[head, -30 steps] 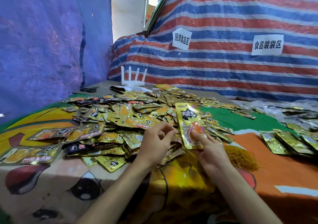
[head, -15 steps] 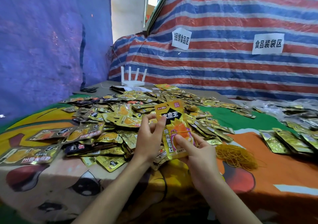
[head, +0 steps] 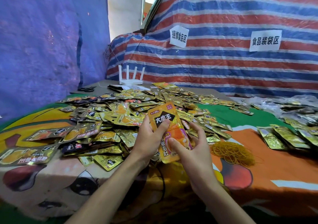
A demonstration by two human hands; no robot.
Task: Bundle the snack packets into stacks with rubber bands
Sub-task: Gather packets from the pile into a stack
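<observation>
An orange and gold snack packet (head: 166,118) is held upright above the table's near edge. My left hand (head: 149,138) grips its left side, thumb across the black label. My right hand (head: 193,148) pinches the lower right part, thumb on the front. Whether more packets lie behind it is hidden. A big heap of gold snack packets (head: 120,117) spreads behind and to the left. A loose mound of yellow rubber bands (head: 232,152) lies just right of my right hand.
A cartoon-print cloth (head: 51,186) covers the table. More packets (head: 289,137) and clear plastic bags (head: 275,103) lie at the right. A white router (head: 131,79) and black scissors (head: 86,89) sit at the back. Striped tarp with two paper signs hangs behind.
The packet went from lying tilted over the heap to being lifted upright facing me. My left hand came off the heap and took hold of its left side.
</observation>
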